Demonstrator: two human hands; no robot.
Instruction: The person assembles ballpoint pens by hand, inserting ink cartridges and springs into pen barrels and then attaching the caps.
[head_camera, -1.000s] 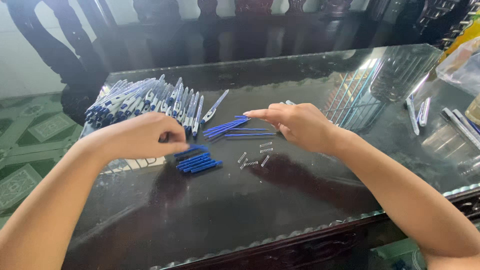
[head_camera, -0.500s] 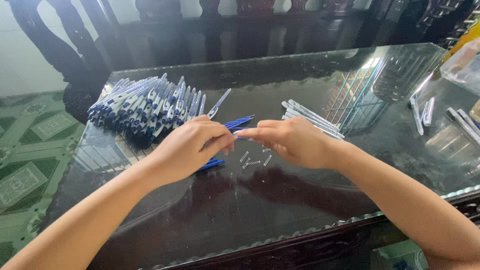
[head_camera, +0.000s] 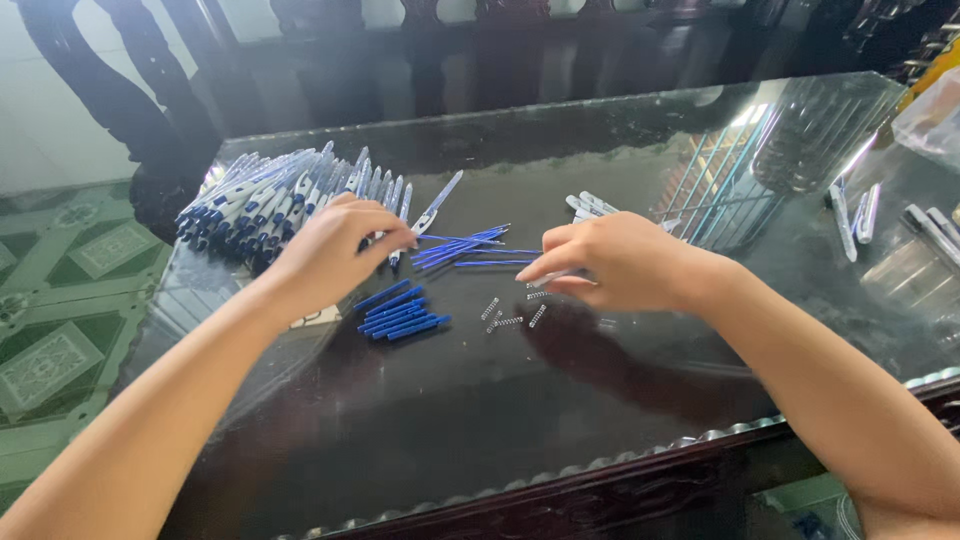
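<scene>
On the table (head_camera: 620, 440), pen pile (head_camera: 265, 205) lies left, springs (head_camera: 512, 313) centre, refills (head_camera: 470, 247) behind them.

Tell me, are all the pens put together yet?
Not yet. A big pile of finished-looking pens lies at the far left. The left hand reaches by that pile; the right hand hovers above small springs. Loose blue refills, short blue caps and clear barrels remain.

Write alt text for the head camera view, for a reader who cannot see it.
Two bare hands work over a dark glass-topped table: the left hand touches a pile of white-and-blue pens, the right hand hovers above small metal springs. Between them lie short blue pen parts and thin blue refills.
</scene>
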